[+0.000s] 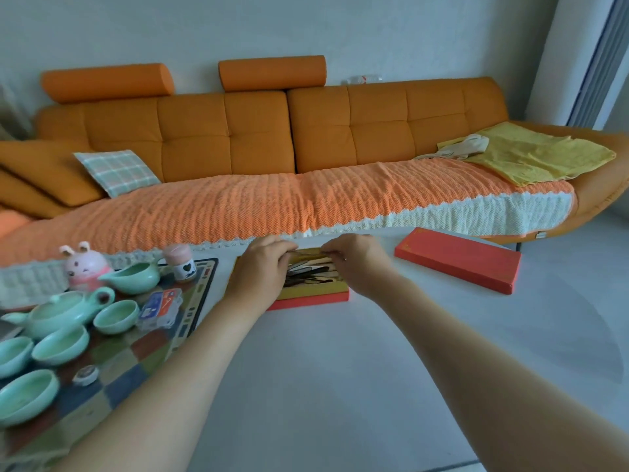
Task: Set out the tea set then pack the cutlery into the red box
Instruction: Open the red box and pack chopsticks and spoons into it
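Note:
The red box (308,300) lies open on the white table, its yellow lining holding several pieces of dark cutlery (311,274). My left hand (260,270) and my right hand (354,262) reach over it, both pinching a thin gold-coloured piece (309,256) held across the far side of the box. The box's red lid (459,260) lies flat to the right. The mint-green tea set stands on the patterned mat at left: a teapot (64,311), a pouring pitcher (134,275) and several cups (115,316).
A pink rabbit figure (83,267), a pink-capped jar (178,262) and a small clear case (160,306) share the patchwork mat (143,349). An orange sofa (258,137) with a knitted throw runs along the table's far edge. The white table (323,369) spreads in front.

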### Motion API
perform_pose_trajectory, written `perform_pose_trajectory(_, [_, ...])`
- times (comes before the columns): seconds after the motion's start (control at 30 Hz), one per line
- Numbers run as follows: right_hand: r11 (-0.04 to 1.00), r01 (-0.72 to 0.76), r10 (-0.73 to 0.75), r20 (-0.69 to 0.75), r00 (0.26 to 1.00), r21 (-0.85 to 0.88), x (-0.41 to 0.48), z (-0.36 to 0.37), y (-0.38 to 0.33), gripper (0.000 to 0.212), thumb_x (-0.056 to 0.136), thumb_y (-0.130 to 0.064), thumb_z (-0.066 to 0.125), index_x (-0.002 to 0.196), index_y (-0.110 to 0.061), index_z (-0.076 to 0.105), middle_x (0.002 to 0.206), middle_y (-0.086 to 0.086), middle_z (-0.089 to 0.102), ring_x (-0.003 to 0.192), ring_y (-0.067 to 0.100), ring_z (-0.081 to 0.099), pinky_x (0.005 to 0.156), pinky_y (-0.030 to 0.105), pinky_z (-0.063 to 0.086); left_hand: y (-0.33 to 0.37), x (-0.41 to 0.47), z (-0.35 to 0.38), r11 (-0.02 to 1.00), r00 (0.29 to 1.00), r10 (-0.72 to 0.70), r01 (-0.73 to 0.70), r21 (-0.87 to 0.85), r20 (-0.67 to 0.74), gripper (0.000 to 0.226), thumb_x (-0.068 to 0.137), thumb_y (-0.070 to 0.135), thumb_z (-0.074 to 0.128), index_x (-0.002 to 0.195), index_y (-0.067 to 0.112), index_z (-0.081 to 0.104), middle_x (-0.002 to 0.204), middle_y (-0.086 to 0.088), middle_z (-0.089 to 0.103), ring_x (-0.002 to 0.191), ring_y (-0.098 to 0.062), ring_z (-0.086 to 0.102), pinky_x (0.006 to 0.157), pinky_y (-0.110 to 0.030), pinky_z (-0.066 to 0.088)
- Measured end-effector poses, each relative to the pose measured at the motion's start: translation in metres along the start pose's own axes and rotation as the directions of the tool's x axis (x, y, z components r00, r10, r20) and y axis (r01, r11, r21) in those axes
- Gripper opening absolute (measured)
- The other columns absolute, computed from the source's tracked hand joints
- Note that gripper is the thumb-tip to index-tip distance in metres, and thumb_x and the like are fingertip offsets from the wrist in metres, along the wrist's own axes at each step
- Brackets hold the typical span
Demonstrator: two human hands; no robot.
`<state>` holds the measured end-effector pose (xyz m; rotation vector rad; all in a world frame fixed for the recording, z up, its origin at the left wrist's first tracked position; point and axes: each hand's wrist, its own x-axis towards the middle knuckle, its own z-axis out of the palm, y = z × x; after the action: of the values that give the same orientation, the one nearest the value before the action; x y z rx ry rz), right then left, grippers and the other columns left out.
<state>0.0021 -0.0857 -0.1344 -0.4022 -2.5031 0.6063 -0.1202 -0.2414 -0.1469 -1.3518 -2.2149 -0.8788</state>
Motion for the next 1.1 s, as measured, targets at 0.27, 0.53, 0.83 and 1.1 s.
perform_pose_trajectory(0.27, [0.988, -0.038, 0.047, 0.058, 0.997, -0.150, 0.024, 0.053, -0.030, 0.042, 0.091, -0.003, 0.044, 0.112, -0.024, 0.075, 0.104, 0.008, 0.068, 0.090, 0.030, 0.062, 0.073, 0.035, 0.054, -0.047, -0.039, -0.022, 0.986, 0.983, -0.154, 0.146, 0.084, 0.096, 0.036, 0.101, 0.028, 0.048, 0.134, 0.021, 0.061, 0.138, 0.008, 0.057, 0.126, -0.016, 0.047, 0.099, -0.023, 0.030])
perform_pose_trajectory(0.53, [0.988, -0.086, 0.102, 0.130, 0.986, -0.127, 0.027, 0.064, -0.034, 0.034, 0.094, -0.011, 0.048, 0.111, -0.023, 0.074, 0.096, 0.002, 0.065, 0.082, 0.024, 0.062, 0.065, 0.030, 0.050, -0.056, -0.039, -0.019, 0.984, 0.939, -0.160, 0.127, 0.125, 0.306, 0.044, 0.104, 0.039, 0.036, 0.143, 0.022, 0.049, 0.148, 0.004, 0.047, 0.136, -0.017, 0.038, 0.109, -0.036, 0.031])
perform_pose_trajectory(0.83, [0.984, 0.148, -0.143, 0.051, 0.988, -0.098, 0.004, 0.058, -0.026, 0.025, 0.088, -0.009, 0.055, 0.100, -0.018, 0.075, 0.098, 0.001, 0.062, 0.092, 0.019, 0.051, 0.083, 0.032, 0.045, -0.051, -0.040, -0.016, 0.979, 0.933, -0.150, 0.094, 0.182, 0.327, 0.048, 0.104, 0.042, 0.033, 0.146, 0.021, 0.041, 0.152, 0.006, 0.037, 0.139, -0.017, 0.030, 0.110, -0.036, 0.029])
perform_pose_trajectory(1.1, [0.995, 0.050, -0.027, 0.265, 0.964, -0.082, -0.018, 0.038, -0.027, 0.034, 0.089, -0.010, 0.053, 0.115, -0.021, 0.071, 0.118, -0.003, 0.065, 0.109, 0.016, 0.057, 0.094, 0.029, 0.047, -0.021, -0.044, -0.015, 0.985, 0.979, 0.025, -0.058, 0.162, 0.200, 0.016, 0.093, 0.029, 0.056, 0.103, 0.022, 0.067, 0.104, 0.006, 0.060, 0.102, -0.018, 0.052, 0.079, -0.030, 0.041])
